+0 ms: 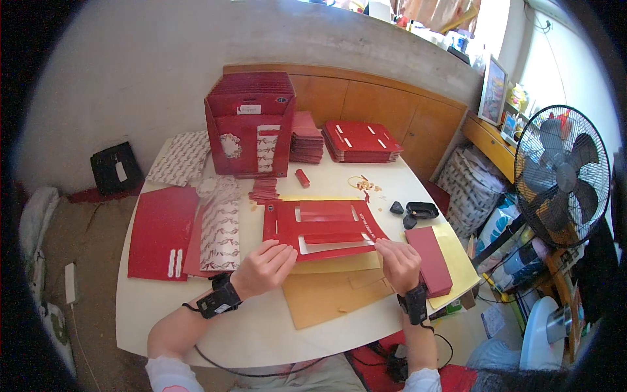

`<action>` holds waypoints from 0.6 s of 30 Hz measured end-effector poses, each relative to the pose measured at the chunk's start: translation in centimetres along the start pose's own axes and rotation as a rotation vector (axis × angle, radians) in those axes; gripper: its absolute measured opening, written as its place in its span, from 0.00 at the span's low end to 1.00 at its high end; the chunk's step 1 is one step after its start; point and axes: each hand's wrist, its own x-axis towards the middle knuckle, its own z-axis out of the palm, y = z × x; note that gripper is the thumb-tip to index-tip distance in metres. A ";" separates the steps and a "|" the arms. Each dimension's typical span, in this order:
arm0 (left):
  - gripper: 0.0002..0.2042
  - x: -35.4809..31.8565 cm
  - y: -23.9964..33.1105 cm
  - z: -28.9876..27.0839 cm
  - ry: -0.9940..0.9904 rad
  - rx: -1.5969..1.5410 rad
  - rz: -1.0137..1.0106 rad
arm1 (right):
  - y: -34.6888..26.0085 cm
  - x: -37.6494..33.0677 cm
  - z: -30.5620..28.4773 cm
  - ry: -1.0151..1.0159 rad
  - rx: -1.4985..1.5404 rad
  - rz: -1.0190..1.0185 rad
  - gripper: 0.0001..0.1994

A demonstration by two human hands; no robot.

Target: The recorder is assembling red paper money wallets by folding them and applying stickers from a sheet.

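Red die-cut card sheet lies flat mid-counter, on top of yellow and brown backing sheets. All places below are relative to that red sheet.

Your left hand is at its near-left corner, fingers curled together and pressing on the edge; whether they pinch the card, cannot tell. Your right hand is at its near-right corner, fingers bunched and down on the edge, same doubt. Both wrists carry black bands.

Progress, as a judgement: the sheet is unfolded apart from a narrow strip near the front edge that looks partly turned up, so shaping has barely begun. Behind the sheet an upright red box holds finished-looking pieces, and red flat stacks sit behind and to the right, so much is left.

Left of the sheet: patterned paper strip, then a plain red flat panel. Right of it: a closed red slim box and small black objects. Farther right, off the counter, a standing fan.
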 end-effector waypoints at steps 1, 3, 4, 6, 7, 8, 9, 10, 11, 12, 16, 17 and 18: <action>0.12 0.0 0.0 0.0 -0.001 0.000 0.000 | 0.0 0.0 0.2 -0.004 0.018 -0.004 0.13; 0.13 -0.1 0.0 -0.1 0.008 0.018 0.020 | 0.0 0.1 0.3 -0.016 0.024 0.007 0.13; 0.13 -0.2 -0.1 -0.1 0.008 0.018 0.020 | 0.0 0.2 0.2 -0.028 0.028 0.016 0.13; 0.13 -0.3 -0.1 -0.2 -0.015 -0.018 -0.017 | 0.2 0.1 0.3 -0.037 0.025 0.050 0.13; 0.13 -0.4 -0.2 -0.2 -0.015 -0.018 -0.016 | 0.4 0.0 0.3 -0.045 0.022 0.084 0.12; 0.13 -0.6 -0.5 -0.1 -0.018 -0.020 -0.029 | 0.5 0.0 0.3 -0.044 0.022 0.084 0.12; 0.13 -0.7 -0.6 -0.1 -0.022 -0.023 -0.042 | 0.7 0.0 0.3 -0.052 0.018 0.088 0.12; 0.13 -0.6 -0.6 0.0 -0.021 -0.026 -0.040 | 0.8 -0.1 0.2 -0.061 0.011 0.094 0.11; 0.13 -0.5 -0.7 0.2 -0.010 -0.020 -0.033 | 0.9 -0.2 0.1 -0.062 0.009 0.097 0.11; 0.13 -0.4 -0.8 0.3 0.000 -0.013 -0.026 | 0.9 -0.3 0.1 -0.058 0.010 0.098 0.11; 0.13 -0.6 -0.9 0.5 -0.010 -0.016 -0.034 | 0.7 -0.1 -0.1 -0.048 0.004 0.098 0.09; 0.13 -0.8 -0.9 0.6 -0.014 -0.016 -0.037 | 0.7 -0.1 0.0 -0.046 0.003 0.098 0.09; 0.13 -0.8 -0.9 0.7 -0.017 -0.015 -0.040 | 0.7 0.0 0.0 -0.016 0.040 0.103 0.10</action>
